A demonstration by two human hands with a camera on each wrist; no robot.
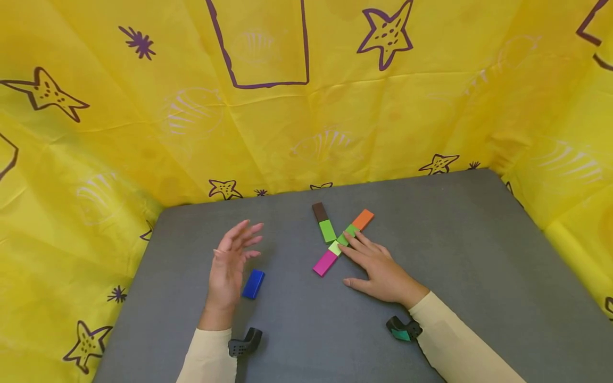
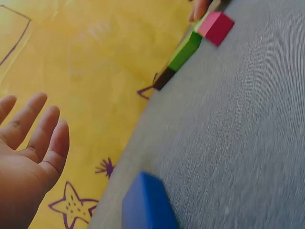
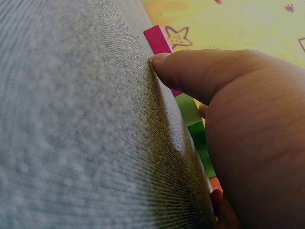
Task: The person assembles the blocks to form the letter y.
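My right hand (image 1: 383, 271) lies over the row of blocks, its extended fingertips touching the green block (image 1: 348, 234) and the lime block (image 1: 335, 248). An orange block (image 1: 363, 219) continues that row at the far end, and a magenta block (image 1: 325, 263) at the near end. A second, shorter row, a dark brown block (image 1: 319, 211) and a light green block (image 1: 328, 231), angles away from the middle. My left hand (image 1: 231, 271) is raised with palm turned inward and fingers spread, holding nothing. Just right of it a blue block (image 1: 253, 284) lies alone on the table.
The grey table (image 1: 297, 330) carries the blocks. A yellow cloth (image 1: 287, 122) with purple starfish drawings hangs behind and along both sides. Dark devices sit at both wrists, one by the left sleeve (image 1: 209, 356), the other by the right sleeve (image 1: 460, 340).
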